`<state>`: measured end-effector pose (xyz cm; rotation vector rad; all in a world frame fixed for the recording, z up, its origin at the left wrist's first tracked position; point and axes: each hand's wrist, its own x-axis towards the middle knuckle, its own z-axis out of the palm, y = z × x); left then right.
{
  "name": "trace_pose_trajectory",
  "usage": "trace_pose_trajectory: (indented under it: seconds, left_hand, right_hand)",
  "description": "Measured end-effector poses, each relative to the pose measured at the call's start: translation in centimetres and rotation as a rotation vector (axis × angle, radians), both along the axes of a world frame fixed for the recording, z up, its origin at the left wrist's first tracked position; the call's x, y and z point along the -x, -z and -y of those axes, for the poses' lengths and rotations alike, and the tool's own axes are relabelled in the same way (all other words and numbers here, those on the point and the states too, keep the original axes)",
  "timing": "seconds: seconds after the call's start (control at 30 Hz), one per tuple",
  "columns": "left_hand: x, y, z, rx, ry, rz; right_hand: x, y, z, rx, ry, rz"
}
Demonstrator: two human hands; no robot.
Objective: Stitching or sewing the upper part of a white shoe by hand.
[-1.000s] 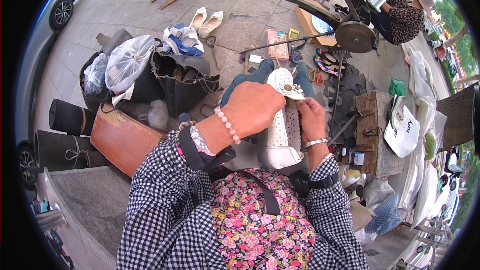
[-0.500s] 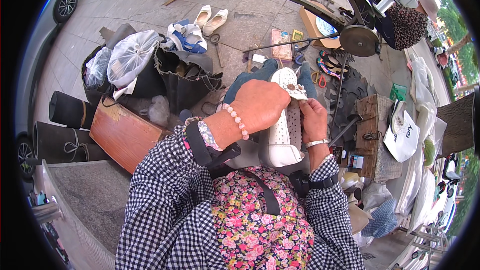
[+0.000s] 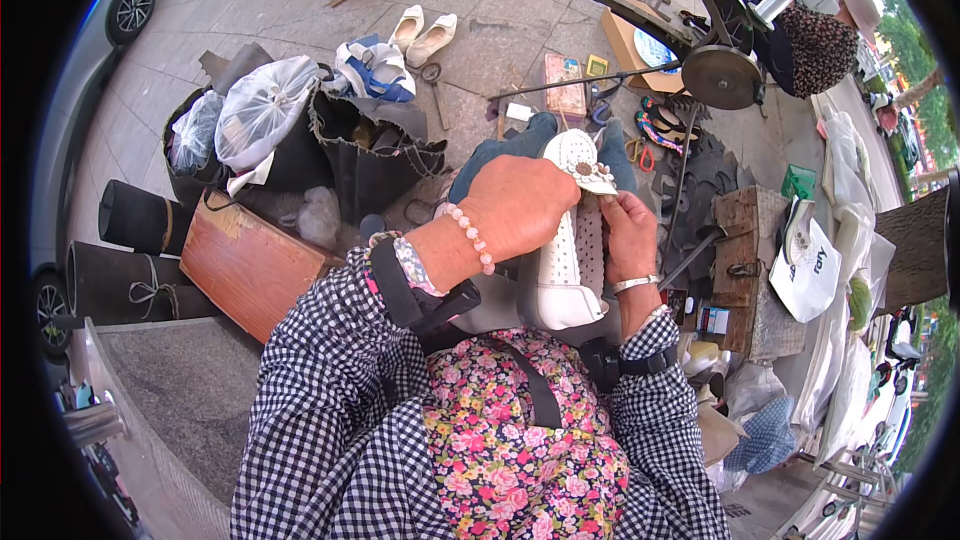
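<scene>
Both hands are on a white perforated shoe [image 3: 565, 260] standing toe-up on the lap. The left hand [image 3: 520, 208] closes over its upper side near the toe, and the right hand [image 3: 628, 235] pinches the edge just beside the toe ornament. Left of the shoe lies a brown wooden box [image 3: 245, 265]; beyond the shoe, a pair of pale flats [image 3: 422, 33] rests on the pavement. Right of the shoe sits a white bag [image 3: 808, 270].

— What is the person wearing?
— A black-and-white gingham shirt with long sleeves, and over it a flowered apron in pink and yellow with a dark strap.
— And at the wrists?
— The left hand [image 3: 515, 208] has a pink bead bracelet, black band and patterned cuff; the right hand [image 3: 628, 237], a silver bangle.
</scene>
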<state>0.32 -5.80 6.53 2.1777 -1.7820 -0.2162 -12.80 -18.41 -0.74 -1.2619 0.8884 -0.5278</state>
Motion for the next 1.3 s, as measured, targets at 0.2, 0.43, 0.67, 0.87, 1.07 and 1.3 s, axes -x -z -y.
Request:
trace_pose_trajectory:
  seconds: [0.2, 0.43, 0.67, 0.87, 1.07, 1.3]
  left_hand:
    - [-0.5, 1.0, -0.4, 0.007, 0.058, -0.03]
    - [-1.7, 4.6, -4.1, 0.28, 0.166, -0.344]
    - [-1.5, 5.5, -6.0, 0.421, 0.172, -0.548]
    - [-1.0, 2.9, -7.2, 0.454, 0.086, -0.435]
    - [-1.1, 4.8, -7.8, 0.419, -0.004, -0.471]
    - [-1.4, 4.7, -8.3, 0.383, -0.021, -0.483]
  right_hand:
    - [0.4, -1.3, -0.9, -0.017, 0.006, 0.002]
    - [2.0, -1.2, -4.2, 0.594, -0.07, 0.066]
    - [2.0, -3.4, -5.6, 0.78, -0.125, 0.169]
    - [1.6, -5.6, -6.2, 0.739, -0.208, 0.26]
    - [0.4, -3.4, -5.8, 0.75, -0.228, 0.259]
    - [0.4, -2.8, -5.7, 0.793, -0.222, 0.265]
